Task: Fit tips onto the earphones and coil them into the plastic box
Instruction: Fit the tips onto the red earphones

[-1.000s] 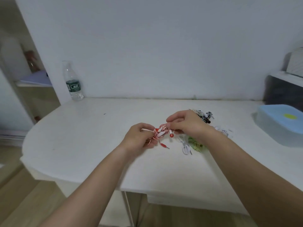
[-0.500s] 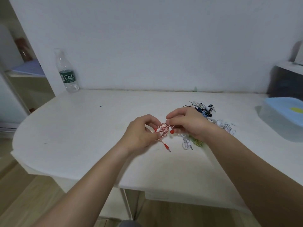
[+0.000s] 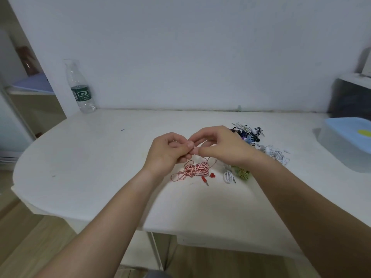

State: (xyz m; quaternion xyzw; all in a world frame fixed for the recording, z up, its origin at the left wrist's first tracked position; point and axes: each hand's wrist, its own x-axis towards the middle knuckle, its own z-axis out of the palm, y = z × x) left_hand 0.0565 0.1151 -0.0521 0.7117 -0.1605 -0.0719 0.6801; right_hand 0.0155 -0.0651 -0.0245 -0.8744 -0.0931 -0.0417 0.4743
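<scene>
Just above the white table (image 3: 96, 161), left hand (image 3: 166, 155) and right hand (image 3: 222, 149) meet, curled fingertips pinching a strand of the red-and-white earphones (image 3: 196, 169) bundled beneath; plastic box (image 3: 341, 145) sits far right.

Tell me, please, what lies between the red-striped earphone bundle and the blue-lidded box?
Head view: a white coiled earphone, a green tangle and a white earphone pile, then bare table before the box.

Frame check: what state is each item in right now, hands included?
red earphones, loose bundle lying on the table, not boxed
left hand, fingers curled, pinching an end of the red earphones
right hand, pinching the same end; the end itself hidden
plastic box, lid on
water bottle, upright
earphone pile, tangled on the table
</scene>
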